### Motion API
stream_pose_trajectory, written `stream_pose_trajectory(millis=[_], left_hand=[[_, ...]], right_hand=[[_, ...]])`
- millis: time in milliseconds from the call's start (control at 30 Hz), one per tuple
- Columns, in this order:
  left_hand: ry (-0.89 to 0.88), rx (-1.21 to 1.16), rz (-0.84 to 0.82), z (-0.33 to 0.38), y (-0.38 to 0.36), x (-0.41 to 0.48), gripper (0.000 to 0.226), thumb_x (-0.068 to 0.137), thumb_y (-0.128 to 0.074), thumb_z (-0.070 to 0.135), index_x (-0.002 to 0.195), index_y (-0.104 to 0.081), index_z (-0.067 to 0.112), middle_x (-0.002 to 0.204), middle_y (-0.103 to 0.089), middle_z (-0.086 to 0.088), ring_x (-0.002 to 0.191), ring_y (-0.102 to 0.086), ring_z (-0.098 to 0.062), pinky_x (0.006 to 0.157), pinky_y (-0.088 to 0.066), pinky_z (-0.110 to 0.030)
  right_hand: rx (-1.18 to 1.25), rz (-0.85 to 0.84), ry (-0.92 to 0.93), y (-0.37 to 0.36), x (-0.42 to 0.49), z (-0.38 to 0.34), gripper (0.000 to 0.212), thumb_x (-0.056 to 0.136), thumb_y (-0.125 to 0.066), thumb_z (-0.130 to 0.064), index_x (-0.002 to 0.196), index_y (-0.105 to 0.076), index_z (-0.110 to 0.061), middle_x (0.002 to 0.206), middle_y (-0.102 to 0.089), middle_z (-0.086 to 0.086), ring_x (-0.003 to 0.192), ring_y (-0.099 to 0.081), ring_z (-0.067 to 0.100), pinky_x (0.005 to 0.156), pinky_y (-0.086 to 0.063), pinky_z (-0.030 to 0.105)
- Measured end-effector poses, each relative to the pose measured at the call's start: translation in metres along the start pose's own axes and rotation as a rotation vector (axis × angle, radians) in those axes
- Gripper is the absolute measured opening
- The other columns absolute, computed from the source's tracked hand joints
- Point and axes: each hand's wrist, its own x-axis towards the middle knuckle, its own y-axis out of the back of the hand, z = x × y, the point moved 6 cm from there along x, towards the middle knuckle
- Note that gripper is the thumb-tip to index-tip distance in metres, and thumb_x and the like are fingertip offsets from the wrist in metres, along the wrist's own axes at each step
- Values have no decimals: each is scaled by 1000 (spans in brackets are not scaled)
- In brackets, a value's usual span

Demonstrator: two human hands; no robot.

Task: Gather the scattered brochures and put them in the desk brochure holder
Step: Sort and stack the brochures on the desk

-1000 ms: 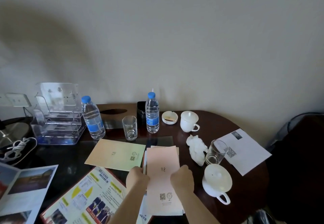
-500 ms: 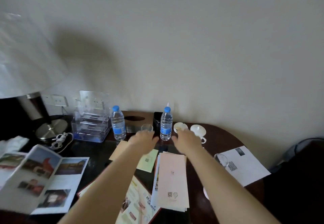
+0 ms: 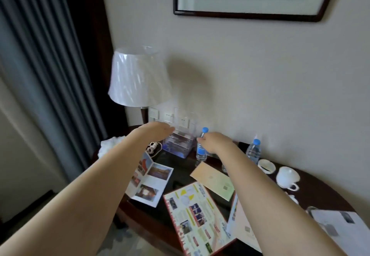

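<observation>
The clear acrylic brochure holder (image 3: 179, 143) stands at the back left of the dark desk (image 3: 324, 191), against the wall. My left hand (image 3: 158, 130) reaches out flat at its left side, fingers apart, holding nothing. My right hand (image 3: 215, 139) is at the holder's right side, by a water bottle (image 3: 201, 149); its fingers curl, with nothing seen in them. Brochures lie scattered: a photo leaflet (image 3: 149, 181), a cream-green one (image 3: 213, 179), a red-edged colourful one (image 3: 196, 215), a pink stack (image 3: 243, 223) and a white sheet (image 3: 340, 225).
A white-shaded lamp (image 3: 139, 77) stands left of the holder. A second water bottle (image 3: 253, 151), a small dish (image 3: 265, 165), a white cup (image 3: 287, 177) and a coiled white cable (image 3: 153, 147) sit on the desk. Curtains hang at left.
My hands have left the pink stack and reached forward to either side of the brochure holder. The view has swung left and up, bringing the lamp and curtain in.
</observation>
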Motion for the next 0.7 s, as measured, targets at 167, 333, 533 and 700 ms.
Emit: stream_pose_trajectory(millis=[167,333,533,700], left_hand=[[55,-11,38,-70,13,-9,49,99,-31,43,134,-53,17,137,-54,-8,125,-51,-28,107,-39,-43],[71,25,-40,-142,0,3,59,90,-30,56,133,-52,22,135,-56,-3,119,-55,-27,103,-44,-45],[23,141,-122,-230,-30,49,46,97,-27,51,120,-58,26,120,-63,1,104,-59,-19,77,-46,-30],[70,113,-125,-290,-61,82,36,86,-41,62,83,-61,31,90,-68,2,82,-66,-12,71,-57,-30]], right_hand=[[-10,-1,125,-20,18,-96,56,100,-26,-50,128,-56,-12,126,-60,15,113,-56,32,96,-44,43],[-8,-49,114,-53,43,-164,57,100,-25,-52,131,-55,-14,129,-58,13,118,-54,32,99,-44,46],[-34,-104,-9,-95,84,-225,56,100,-26,-51,126,-58,-13,126,-59,12,117,-54,31,95,-43,41],[-42,-91,-73,-131,117,-271,53,101,-29,-48,130,-53,-12,129,-55,12,121,-50,30,95,-40,42]])
